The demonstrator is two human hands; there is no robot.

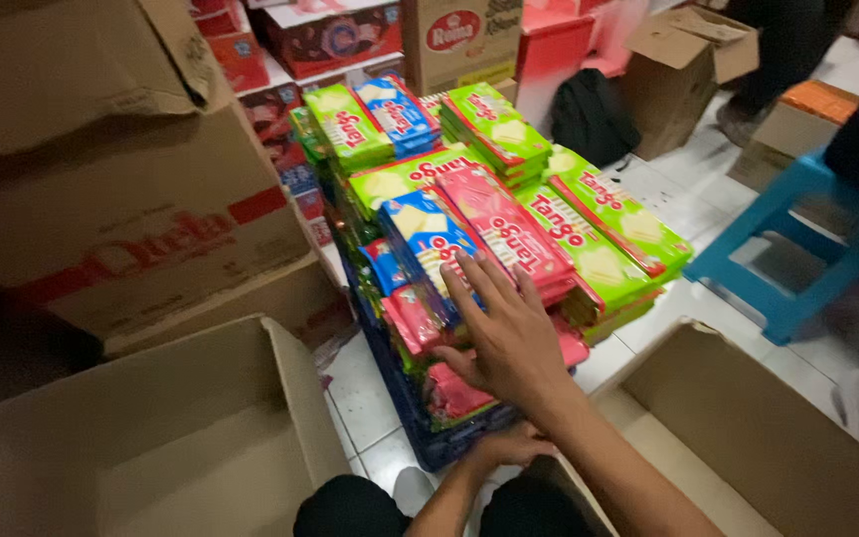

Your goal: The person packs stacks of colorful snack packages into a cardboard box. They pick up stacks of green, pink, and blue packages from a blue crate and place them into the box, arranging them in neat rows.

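White floor tiles [370, 398] carry everything, hemmed in by cartons. At the far left stands a stack of brown cardboard boxes [121, 189]; near it, an open carton [151, 438] shows a bare inside. Between the cartons sits a dark blue crate [420, 418] heaped with flat wafer packs [509, 199] in green, pink and blue — their long axes run mostly from near-left to far-right, faces up. The left hand [514, 446] rests low at the crate's near edge, its grip hidden, so I cannot tell what it holds. The right hand [509, 333] lies flat on a pink pack [504, 229] and the blue one beside it, fingers spread, closed on nothing. Near right, another open carton [768, 438] stands empty where visible. Farther right is a blue plastic stool [797, 239] — beyond it more boxes and someone's legs.
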